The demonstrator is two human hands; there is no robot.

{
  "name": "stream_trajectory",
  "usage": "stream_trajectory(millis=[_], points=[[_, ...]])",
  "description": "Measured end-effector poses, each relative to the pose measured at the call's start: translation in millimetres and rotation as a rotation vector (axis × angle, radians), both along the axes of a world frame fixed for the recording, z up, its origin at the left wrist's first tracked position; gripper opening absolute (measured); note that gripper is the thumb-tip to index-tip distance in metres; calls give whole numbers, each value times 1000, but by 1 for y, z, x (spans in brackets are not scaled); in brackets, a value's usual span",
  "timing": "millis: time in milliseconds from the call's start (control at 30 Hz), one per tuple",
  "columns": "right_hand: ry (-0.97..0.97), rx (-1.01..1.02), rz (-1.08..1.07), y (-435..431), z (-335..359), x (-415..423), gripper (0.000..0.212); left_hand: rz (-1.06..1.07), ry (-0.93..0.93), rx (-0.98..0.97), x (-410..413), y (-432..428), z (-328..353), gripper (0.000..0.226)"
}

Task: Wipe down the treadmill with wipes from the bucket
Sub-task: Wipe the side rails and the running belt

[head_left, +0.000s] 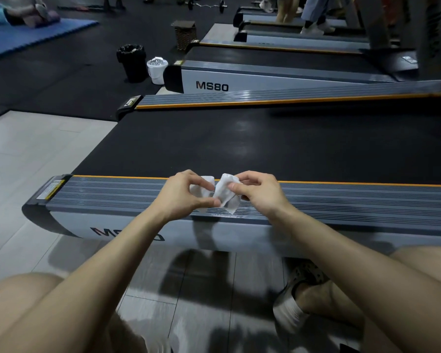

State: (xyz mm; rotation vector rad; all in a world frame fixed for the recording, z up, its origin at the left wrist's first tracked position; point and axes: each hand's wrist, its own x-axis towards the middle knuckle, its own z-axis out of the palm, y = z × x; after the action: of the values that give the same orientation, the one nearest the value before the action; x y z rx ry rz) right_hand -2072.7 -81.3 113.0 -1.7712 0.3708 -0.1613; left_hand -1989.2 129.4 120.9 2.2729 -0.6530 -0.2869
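**Both hands pinching one wipe over treadmill rail**

Treadmill (214, 146) is lying long axis left-right, rear end pointing left. Beyond that end a bag-lined black bin (131, 62) is standing, with the white bucket (157, 70) just beside it holding crumpled white material. The next treadmill's side is reading "MS80" (211, 86). Over the treadmill's near side rail (112, 194), left hand (181, 194) and right hand (260, 192) are each pinching the crumpled white wipe (224, 192), fingers curled, the wipe stretching left-right between them.

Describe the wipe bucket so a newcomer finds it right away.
Find the second treadmill, whose side reads MS80 in full. On the dark floor just left of its end stand two containers. The wipe bucket is the small white one, beside the taller black bin.
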Motion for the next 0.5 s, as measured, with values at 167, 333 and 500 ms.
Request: stream_trajectory(millis=[167, 333, 500], points=[[-34, -4, -25, 1, -5, 3, 6, -46, 19, -38, -1, -1, -2, 34], [-20, 31, -28, 3, -6, 3, 9, -71, -3, -45, 5, 3, -4, 28], [-8, 64, 47, 10, -2, 0, 35, -69, -53, 7, -1, -4, -14, 17]])
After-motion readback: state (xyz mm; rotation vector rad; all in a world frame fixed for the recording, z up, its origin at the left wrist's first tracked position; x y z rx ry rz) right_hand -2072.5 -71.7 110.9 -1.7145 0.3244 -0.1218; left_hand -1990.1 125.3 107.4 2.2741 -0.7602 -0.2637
